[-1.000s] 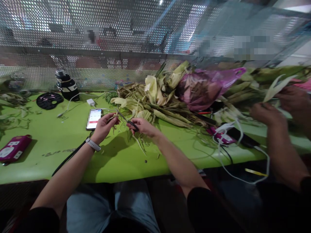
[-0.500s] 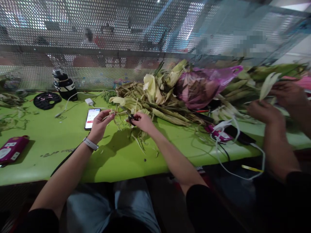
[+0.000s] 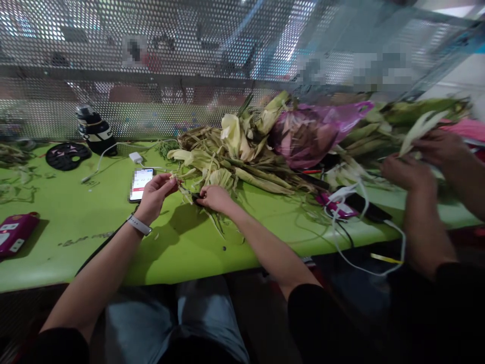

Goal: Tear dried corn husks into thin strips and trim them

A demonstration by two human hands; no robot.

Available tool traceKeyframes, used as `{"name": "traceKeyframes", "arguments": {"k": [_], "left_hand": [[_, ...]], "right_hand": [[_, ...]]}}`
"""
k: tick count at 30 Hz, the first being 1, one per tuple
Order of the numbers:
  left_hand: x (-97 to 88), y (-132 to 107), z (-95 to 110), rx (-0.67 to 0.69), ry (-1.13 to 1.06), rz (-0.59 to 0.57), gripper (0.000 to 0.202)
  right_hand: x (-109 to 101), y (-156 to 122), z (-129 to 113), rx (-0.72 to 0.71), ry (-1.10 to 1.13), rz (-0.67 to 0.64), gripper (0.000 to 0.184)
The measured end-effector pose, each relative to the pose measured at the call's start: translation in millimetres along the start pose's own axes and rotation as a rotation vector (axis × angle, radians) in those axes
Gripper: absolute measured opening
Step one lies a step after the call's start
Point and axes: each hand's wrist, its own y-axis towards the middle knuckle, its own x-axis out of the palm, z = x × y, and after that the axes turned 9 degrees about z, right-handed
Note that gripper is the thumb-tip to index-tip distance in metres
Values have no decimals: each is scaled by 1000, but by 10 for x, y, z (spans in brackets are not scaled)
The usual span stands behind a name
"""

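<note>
My left hand [image 3: 155, 192], with a white watch on its wrist, pinches a small piece of pale corn husk [image 3: 177, 178] above the green table [image 3: 76, 237]. My right hand [image 3: 214, 197] is lowered close to the table and closed around black-handled scissors [image 3: 196, 197], mostly hidden under the fingers. Loose husk strips [image 3: 212, 222] lie under and in front of both hands. A big pile of corn husks [image 3: 235, 156] lies just behind them.
A phone [image 3: 141, 184] with a white charger cable lies left of my hands. A black bottle [image 3: 94, 131] and a black disc [image 3: 64, 155] stand at the back left, a pink device [image 3: 15, 238] at the left edge. A purple bag [image 3: 314, 131] sits on the husks. Another person's hands [image 3: 409, 172] work husks at right.
My right hand with the scissors has come down from the husk piece to the table. My left hand has lifted slightly and still pinches the husk. The view has shifted a little.
</note>
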Motion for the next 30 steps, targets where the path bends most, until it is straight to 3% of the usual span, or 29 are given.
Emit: {"name": "traceKeyframes", "arguments": {"k": [4,9,13,16,23,30], "left_hand": [[-14,28,-9,64,58,28,30],[-43,64,25,123,77,128,30],[-87,108,35,210,83,215,27],[-112,140,27,283,96,264,27],[-93,108,64,460,212,277,28],[-63,55,26,485,303,268,27]], "right_hand": [[-48,-15,-4,6,32,10,32],[-268,-61,52,68,457,78,30],[-396,-84,80,145,898,-48,43],[-415,-113,41,160,1073,-165,45],[-386,-228,-103,68,1064,-363,45],[-346,-281,-195,31,1048,-356,53]]}}
